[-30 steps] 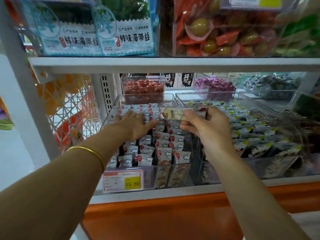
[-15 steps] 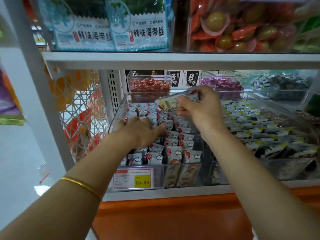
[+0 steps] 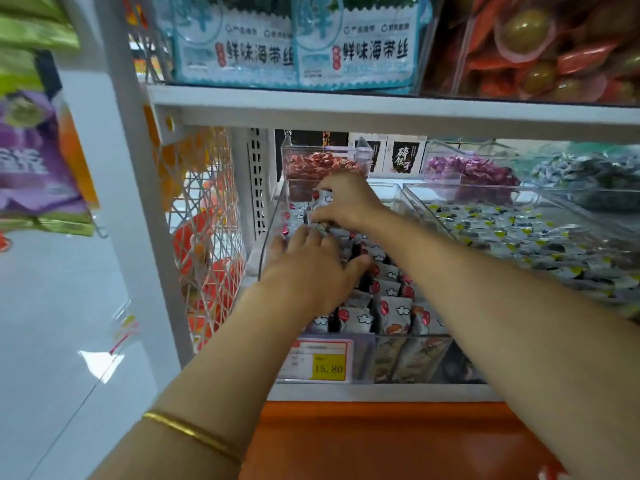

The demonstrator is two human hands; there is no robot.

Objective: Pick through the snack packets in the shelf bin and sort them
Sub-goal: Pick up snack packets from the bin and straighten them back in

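Note:
A clear shelf bin (image 3: 270, 226) holds rows of grey-white snack packets (image 3: 391, 308) printed with red dots and clouds. My left hand (image 3: 311, 268) lies flat on the packets in the bin's left half, fingers straight and pointing to the back. Just behind it, my right hand (image 3: 348, 202) reaches into the bin's far left corner with fingers curled down. It pinches one snack packet (image 3: 322, 199) there, and the hand covers most of that packet.
A yellow 15.80 price tag (image 3: 327, 367) sits on the bin's front. To the right lies a bin of yellow-marked packets (image 3: 512, 233). Small tubs of red sweets (image 3: 322, 164) and purple sweets (image 3: 471, 169) stand behind. The upper shelf (image 3: 381, 110) hangs close overhead; a wire mesh basket (image 3: 207, 237) flanks the left.
My right hand has carried its packet from above the bin's middle down into the far left corner. My left hand has slid further back over the packets. The camera has moved closer.

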